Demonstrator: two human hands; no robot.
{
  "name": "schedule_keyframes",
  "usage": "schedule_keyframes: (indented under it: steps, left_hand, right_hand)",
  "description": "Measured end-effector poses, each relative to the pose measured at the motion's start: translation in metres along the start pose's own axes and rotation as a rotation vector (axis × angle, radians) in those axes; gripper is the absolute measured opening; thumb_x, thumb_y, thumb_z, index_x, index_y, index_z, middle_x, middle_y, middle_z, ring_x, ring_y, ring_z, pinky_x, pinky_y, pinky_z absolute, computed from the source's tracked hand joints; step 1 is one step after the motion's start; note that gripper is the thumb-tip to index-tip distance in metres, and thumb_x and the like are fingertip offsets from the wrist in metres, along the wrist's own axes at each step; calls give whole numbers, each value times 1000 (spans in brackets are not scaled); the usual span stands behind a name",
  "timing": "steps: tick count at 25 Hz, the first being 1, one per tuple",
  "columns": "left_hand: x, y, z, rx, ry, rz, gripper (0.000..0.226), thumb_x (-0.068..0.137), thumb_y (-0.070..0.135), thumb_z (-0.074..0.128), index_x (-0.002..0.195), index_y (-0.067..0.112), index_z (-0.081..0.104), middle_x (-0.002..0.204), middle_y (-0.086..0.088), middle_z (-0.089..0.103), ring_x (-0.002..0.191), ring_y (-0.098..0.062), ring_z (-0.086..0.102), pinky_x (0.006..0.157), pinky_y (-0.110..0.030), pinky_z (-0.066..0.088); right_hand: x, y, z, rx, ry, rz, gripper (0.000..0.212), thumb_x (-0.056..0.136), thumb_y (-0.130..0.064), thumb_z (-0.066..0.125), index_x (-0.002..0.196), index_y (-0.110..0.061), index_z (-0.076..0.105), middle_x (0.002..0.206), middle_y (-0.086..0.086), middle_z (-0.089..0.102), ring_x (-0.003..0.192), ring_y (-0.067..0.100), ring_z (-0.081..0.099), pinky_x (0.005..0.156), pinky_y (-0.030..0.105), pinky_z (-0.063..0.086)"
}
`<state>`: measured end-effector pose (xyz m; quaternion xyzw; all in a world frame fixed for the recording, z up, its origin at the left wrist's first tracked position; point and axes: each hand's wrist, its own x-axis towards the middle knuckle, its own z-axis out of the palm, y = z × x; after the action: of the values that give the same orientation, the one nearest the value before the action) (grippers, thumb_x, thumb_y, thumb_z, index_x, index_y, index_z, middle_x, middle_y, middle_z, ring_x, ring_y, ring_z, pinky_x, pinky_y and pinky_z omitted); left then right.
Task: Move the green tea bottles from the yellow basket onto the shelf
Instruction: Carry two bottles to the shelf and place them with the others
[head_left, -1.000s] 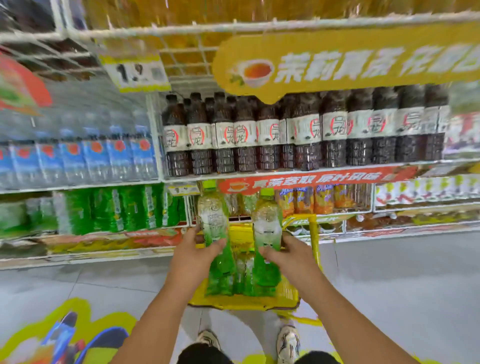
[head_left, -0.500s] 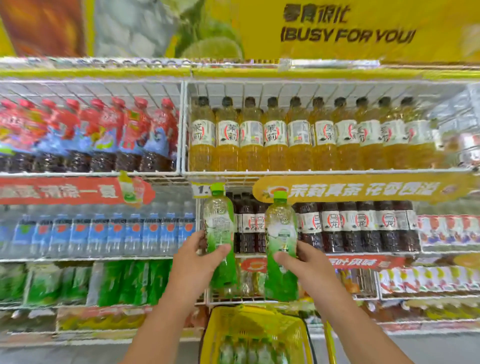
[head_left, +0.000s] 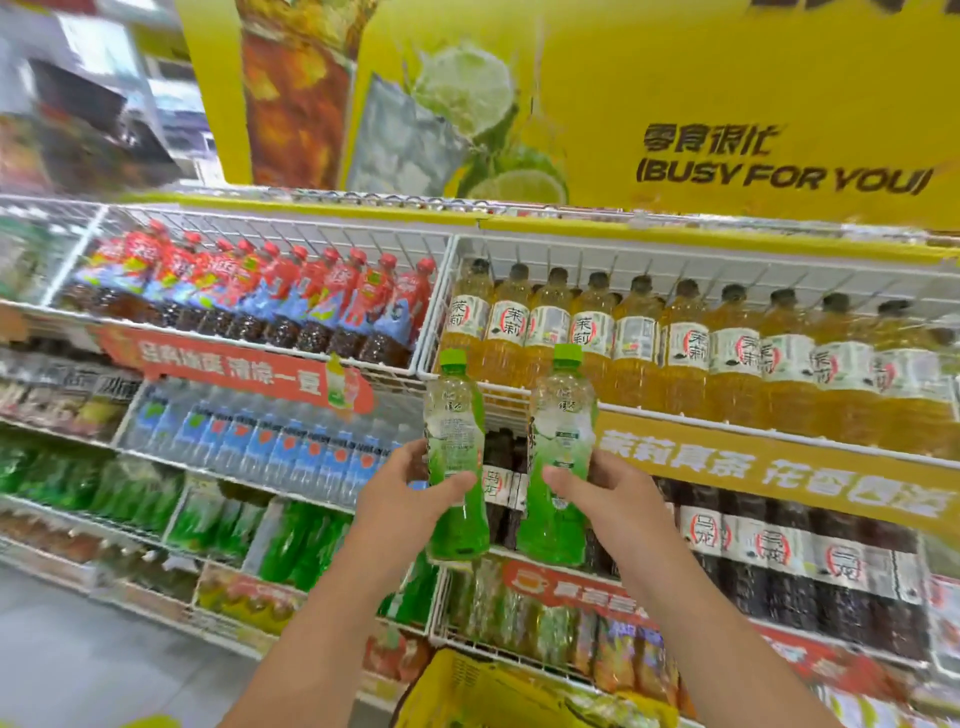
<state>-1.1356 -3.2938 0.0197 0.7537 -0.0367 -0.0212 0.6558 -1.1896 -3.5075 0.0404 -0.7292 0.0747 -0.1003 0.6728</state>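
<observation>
We've got a green tea bottle in each hand: left hand (head_left: 400, 501) wrapped round the left bottle (head_left: 456, 457), right hand (head_left: 610, 501) wrapped round the right bottle (head_left: 558, 457), both upright, green caps up, off the shelf. Yellow basket (head_left: 467, 691) sits at 6 o'clock. At 1 o'clock the yellow banner (head_left: 779, 161) reads "BUSY FOR YOU" (bottle labels too blurry to read).

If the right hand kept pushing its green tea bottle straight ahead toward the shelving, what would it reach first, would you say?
Probably the front edge of the yellow-tea shelf or the dark tea bottles below it. The right hand holds its green tea bottle upright before them; depth is unclear from this one view.
</observation>
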Motion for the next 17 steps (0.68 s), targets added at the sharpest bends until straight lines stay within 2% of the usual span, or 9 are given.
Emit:
schedule_keyframes:
  steps: [2,5,7,9,10,11,13,16,17]
  left_hand:
    - [-13,5,-6,25,60,-9,61,87,42,78,140,30,50,108,22,55,93,4,56,73,-21,47]
    - [-27,11,-27,70,156,-47,68,84,47,79,143,29,51,118,15,59,100,-1,61,81,-32,52]
    - [-36,13,-47,75,216,-62,61,86,42,79,139,30,52,116,15,57,95,4,58,73,-23,49]
    - [-44,15,-69,76,270,-79,48,88,36,79,128,33,53,111,16,57,85,7,58,57,-12,48]
    - [-47,14,-80,64,288,-75,46,88,35,79,127,33,54,112,15,57,85,6,58,54,-11,48]
    - [-49,12,-93,66,303,-79,48,88,35,79,129,32,55,115,14,58,89,6,59,58,-14,51]
    - [-54,8,-121,72,358,-82,53,85,39,81,132,31,57,119,13,61,99,1,60,75,-24,54]
    - [-60,-4,-174,44,411,-100,38,80,41,85,112,39,64,111,14,67,96,-3,65,78,-28,57]
    - [-61,-10,-197,48,427,-101,43,74,47,86,112,41,66,111,11,69,98,-7,68,82,-35,60]
  right_hand:
    - [2,-3,2,-4,-67,4,16,87,-30,79,102,-34,75,96,-16,78,82,3,74,67,24,59]
    - [5,-8,15,41,-176,19,15,88,-27,78,102,-32,76,99,-11,79,86,10,76,76,35,62]
    - [7,-12,32,46,-240,27,15,88,-28,79,102,-33,76,98,-13,79,88,10,76,82,40,62]
    - [9,-15,53,35,-280,33,14,86,-31,80,99,-35,76,97,-16,78,87,8,75,83,41,61]
    - [9,-17,65,35,-308,33,15,85,-32,81,98,-36,76,98,-16,78,88,8,75,83,41,61]
    - [9,-18,78,32,-337,29,16,85,-33,81,100,-36,76,99,-16,78,88,8,75,83,41,61]
    - [9,-20,111,26,-387,22,17,86,-33,80,101,-35,76,99,-15,78,88,9,75,83,41,61]
    - [6,-22,169,14,-441,11,14,87,-32,79,100,-34,76,97,-13,78,88,10,75,83,40,62]
    - [4,-22,195,4,-459,7,14,88,-32,79,102,-33,76,98,-12,78,88,10,75,83,39,62]
